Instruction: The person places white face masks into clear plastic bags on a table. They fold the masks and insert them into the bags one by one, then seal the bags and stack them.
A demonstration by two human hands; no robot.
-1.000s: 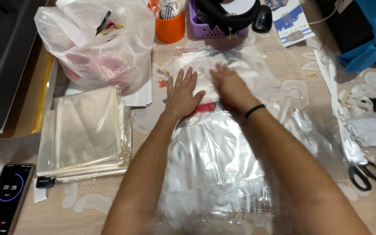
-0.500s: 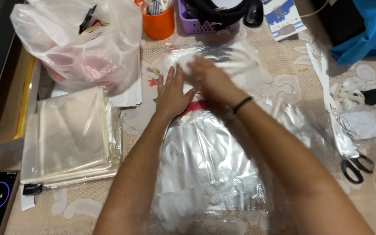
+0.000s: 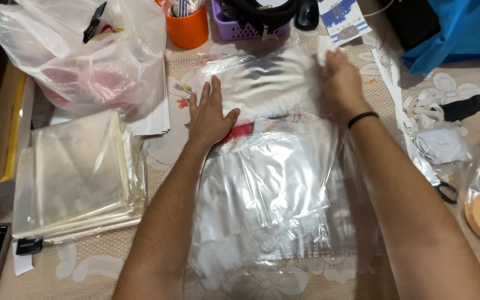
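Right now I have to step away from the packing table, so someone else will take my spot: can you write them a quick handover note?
Left hand: flat, palm down, pressing the clear plastic bag to the table.
Right hand: at the bag's top right corner, fingers on the flap; grip blurred, not certain.
The bag lies flat in the middle with white contents inside and a red patch near the left hand.
Stack of flat clear bags at left; scissors at right.
Done: the bag is filled and laid flat.
Left: the flap does not look closed yet.

An orange cup (image 3: 188,29), a purple basket (image 3: 239,30), blue cloth (image 3: 455,28), and a beige floral-patterned tablecloth (image 3: 173,147).
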